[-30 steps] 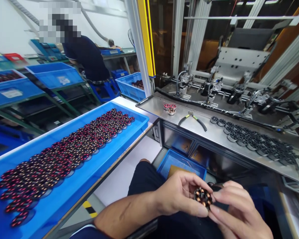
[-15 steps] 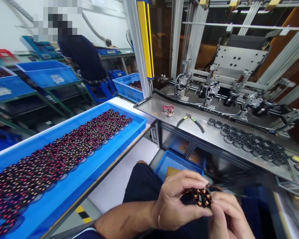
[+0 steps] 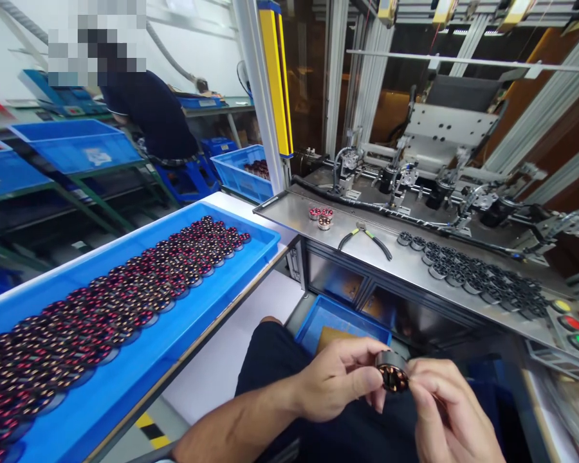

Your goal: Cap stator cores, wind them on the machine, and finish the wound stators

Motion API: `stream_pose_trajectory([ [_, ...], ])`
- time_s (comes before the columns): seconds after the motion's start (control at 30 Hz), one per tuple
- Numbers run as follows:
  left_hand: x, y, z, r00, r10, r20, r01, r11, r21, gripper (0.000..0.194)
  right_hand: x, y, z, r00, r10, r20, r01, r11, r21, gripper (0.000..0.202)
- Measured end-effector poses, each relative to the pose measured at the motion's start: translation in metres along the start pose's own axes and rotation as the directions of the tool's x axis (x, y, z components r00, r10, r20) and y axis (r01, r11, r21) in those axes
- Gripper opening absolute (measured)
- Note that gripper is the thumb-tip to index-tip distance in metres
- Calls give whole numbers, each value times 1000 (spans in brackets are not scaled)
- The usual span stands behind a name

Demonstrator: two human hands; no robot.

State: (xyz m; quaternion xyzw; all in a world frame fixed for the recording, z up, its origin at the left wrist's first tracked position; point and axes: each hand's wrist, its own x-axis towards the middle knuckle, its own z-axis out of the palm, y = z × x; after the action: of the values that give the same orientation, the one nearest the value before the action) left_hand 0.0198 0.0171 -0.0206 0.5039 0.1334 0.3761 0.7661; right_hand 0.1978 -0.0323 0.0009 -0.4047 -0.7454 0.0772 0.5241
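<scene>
A long blue tray (image 3: 269, 239) lies at the left, its floor largely covered by closely packed wound rings (image 3: 139, 283) with copper and red coils; a strip of bare blue runs along the near side. Low under the metal counter (image 3: 289, 209) is a blue tub (image 3: 313, 318) with a brownish flat piece (image 3: 335, 337) inside. Behind the tray, beside the yellow-fronted post (image 3: 276, 83), a blue crate (image 3: 236, 173) holds a heap of dark reddish-brown parts (image 3: 258, 168). Farther left, a blue bin (image 3: 77, 151) with a white label stands on a rack near a seated co-worker (image 3: 149, 119).

Above the lap (image 3: 280, 366), the left hand (image 3: 335, 379) grips one wound ring (image 3: 393, 373) between thumb and fingers, the copper coils of its open face showing. The right hand (image 3: 451, 399) pinches the ring's right edge, thumb and forefinger nearly together; whether a fine wire is also between them is too small to tell.

On the counter beyond, three wound rings (image 3: 322, 217) sit together, left of pliers (image 3: 364, 238) with spread handles. Many dark rings (image 3: 477, 276) stand in rows to the right.
</scene>
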Motion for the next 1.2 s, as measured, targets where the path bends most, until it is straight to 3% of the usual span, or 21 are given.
stream_pose_trajectory([
  [0.1,1,-8,0,1000,6,-7,-7,999,-41,51,1,1,-4,999,29,30,-27,998,-58,15],
  [0.23,1,-13,2,992,118,45,-109,977,-181,45,3,-1,-8,997,68,23,-67,996,-64,14],
  [0.43,-3,0,12,975,211,-73,-223,911,-346,19,9,-9,-9,985,172,14,-172,985,-2,13],
  [0.53,-3,2,14,964,230,-130,-263,885,-385,29,12,-11,-12,989,130,66,-132,991,26,14],
  [0.6,0,-3,13,980,156,-120,-190,906,-377,43,14,-10,-15,994,60,96,-61,998,7,15],
  [0.67,2,-13,10,999,44,1,-41,933,-358,52,14,-9,-18,994,-14,113,17,1000,-27,17],
  [0.73,4,-23,8,990,-24,140,71,938,-340,51,14,-8,-23,988,-61,140,69,996,-52,19],
  [0.8,4,-30,7,986,-13,168,67,944,-323,43,12,-6,-26,981,-77,180,91,993,-72,19],
  [0.9,3,-29,11,993,62,102,-29,955,-294,39,7,-7,-25,984,-25,178,42,995,-89,17],
  [0.97,1,-24,13,990,131,55,-117,972,-206,41,3,-8,-20,993,47,112,-40,997,-67,15],
  [1.03,-2,-19,14,965,261,-22,-260,965,39,42,-2,-9,-12,988,149,37,-149,989,-3,12],
  [1.13,-5,-16,11,859,512,-13,-437,747,501,47,-9,-7,0,927,376,5,-371,912,174,16],
  [1.2,-6,-16,8,827,560,37,-438,602,668,55,-14,-4,7,841,538,58,-525,785,327,22],
])
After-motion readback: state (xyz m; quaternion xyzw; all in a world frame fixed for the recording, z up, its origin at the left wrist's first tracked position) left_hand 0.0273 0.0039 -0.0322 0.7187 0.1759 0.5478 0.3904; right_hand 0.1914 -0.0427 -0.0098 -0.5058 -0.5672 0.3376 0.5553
